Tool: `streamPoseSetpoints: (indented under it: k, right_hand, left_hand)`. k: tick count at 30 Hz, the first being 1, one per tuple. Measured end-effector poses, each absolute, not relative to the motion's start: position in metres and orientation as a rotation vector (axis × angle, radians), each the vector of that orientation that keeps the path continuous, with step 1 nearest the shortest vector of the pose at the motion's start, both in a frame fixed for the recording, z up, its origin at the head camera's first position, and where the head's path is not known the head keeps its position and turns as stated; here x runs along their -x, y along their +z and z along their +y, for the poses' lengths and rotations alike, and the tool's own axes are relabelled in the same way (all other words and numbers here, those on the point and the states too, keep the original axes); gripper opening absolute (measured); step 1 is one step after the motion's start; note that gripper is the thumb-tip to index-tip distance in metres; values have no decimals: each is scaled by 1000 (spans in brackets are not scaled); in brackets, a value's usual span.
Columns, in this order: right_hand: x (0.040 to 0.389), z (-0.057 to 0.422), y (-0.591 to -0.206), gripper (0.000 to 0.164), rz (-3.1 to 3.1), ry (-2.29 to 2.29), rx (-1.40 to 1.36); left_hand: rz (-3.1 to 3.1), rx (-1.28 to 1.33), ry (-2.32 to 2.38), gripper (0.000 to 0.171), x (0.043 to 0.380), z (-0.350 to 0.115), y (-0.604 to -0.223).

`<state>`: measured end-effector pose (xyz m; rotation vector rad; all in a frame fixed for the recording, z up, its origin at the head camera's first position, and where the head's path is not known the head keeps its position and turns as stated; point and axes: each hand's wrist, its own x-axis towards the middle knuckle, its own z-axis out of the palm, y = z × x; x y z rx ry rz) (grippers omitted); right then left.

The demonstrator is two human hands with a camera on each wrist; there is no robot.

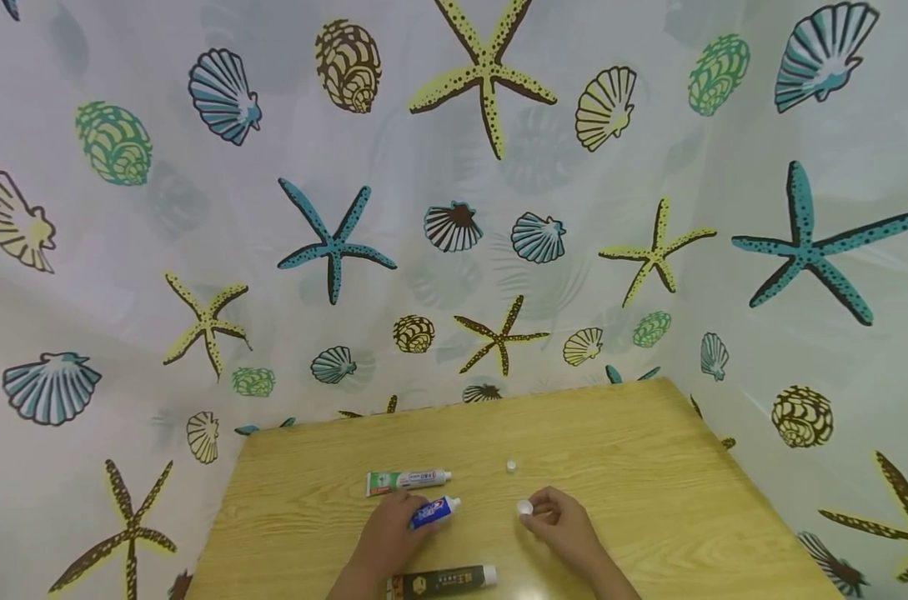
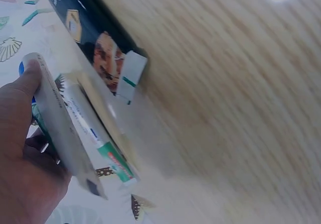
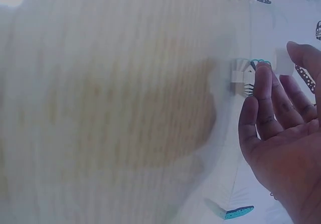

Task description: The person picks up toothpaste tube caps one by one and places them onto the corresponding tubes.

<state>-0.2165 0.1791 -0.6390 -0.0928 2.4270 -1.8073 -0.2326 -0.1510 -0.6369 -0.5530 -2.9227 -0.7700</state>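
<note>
My left hand [image 1: 392, 533] grips a blue toothpaste tube [image 1: 430, 513], its narrow white nozzle pointing right. In the left wrist view the tube's pale back [image 2: 61, 128] faces the camera, with the thumb along its edge. My right hand [image 1: 566, 529] pinches a white cap [image 1: 524, 507] between thumb and fingers, to the right of that nozzle. The same cap [image 3: 284, 62] appears in the right wrist view. A second white cap [image 1: 511, 467] stands on the table behind it. Beyond my left hand lies a green and white toothpaste tube [image 1: 416, 479], its small white nozzle showing.
A black toothpaste tube [image 1: 442, 582] with a white cap lies at the near side, partly behind my left forearm. The wooden table [image 1: 671, 467] reaches back to a hanging sheet [image 1: 423, 275] printed with shells and starfish, which also encloses both sides.
</note>
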Motion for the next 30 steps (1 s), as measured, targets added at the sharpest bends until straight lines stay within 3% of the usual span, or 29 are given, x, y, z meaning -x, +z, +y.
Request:
streamPoseSetpoints:
  k: [19, 30]
  right_hand:
    - [209, 167, -616, 34, 2500, -1711, 226]
    - [206, 162, -599, 32, 2520, -1664, 351]
  left_hand:
    - [-2768, 730, -833, 33, 215, -136, -607]
    - [-2781, 824, -849, 39, 206, -129, -592]
